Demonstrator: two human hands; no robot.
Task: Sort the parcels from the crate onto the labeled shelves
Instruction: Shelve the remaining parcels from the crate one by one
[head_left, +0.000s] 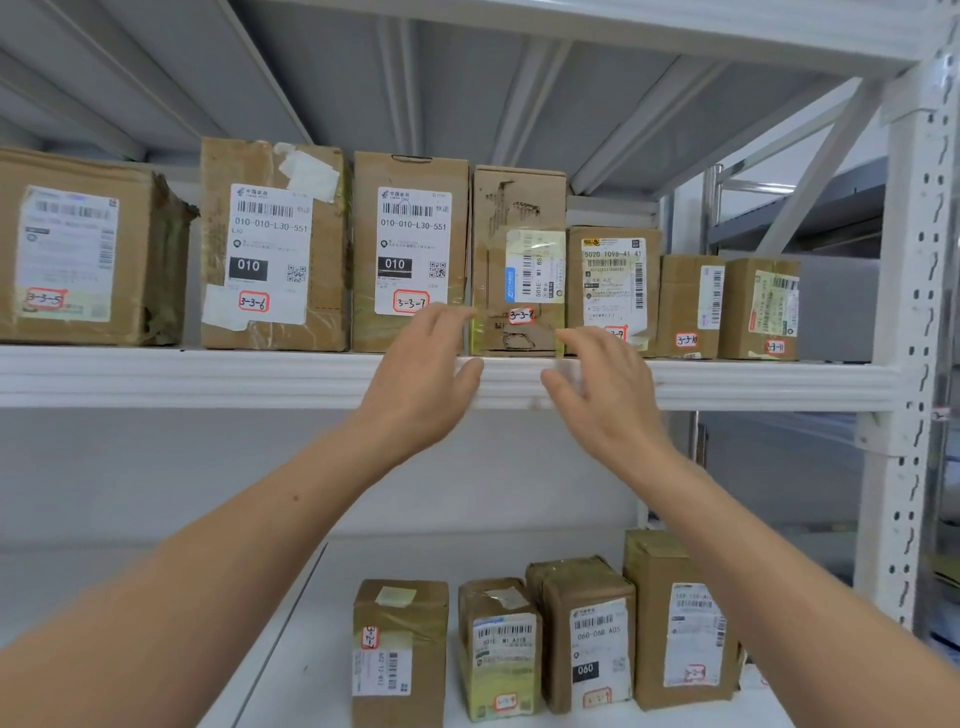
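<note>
Parcel: a tall, narrow brown parcel (519, 218) is standing upright at the centre of the frame, on the upper shelf (208, 376).
Parcel face: it is carrying a yellowish label turned sideways with a blue strip, scuffed tape, and a small red-ringed tag reading 3-3-8 low down.
Neighbours: the 3-3-7 box (410, 249) is standing just beside it on the left, and a short box (613, 280) just beside it on the right.
Left hand: the left hand (426, 374) is reaching up in front of the parcel's lower left edge, fingers straight and apart, gripping nothing.
Right hand: the right hand (602, 389) is reaching up at the parcel's lower right corner, fingers loosely spread, gripping nothing and covering part of the short box's tag.
Contact: the fingertips may be brushing the cardboard, but motion blur is hiding that.
Bottom centre: four lower boxes (587, 634) are standing upright in a row on the shelf below.
</note>
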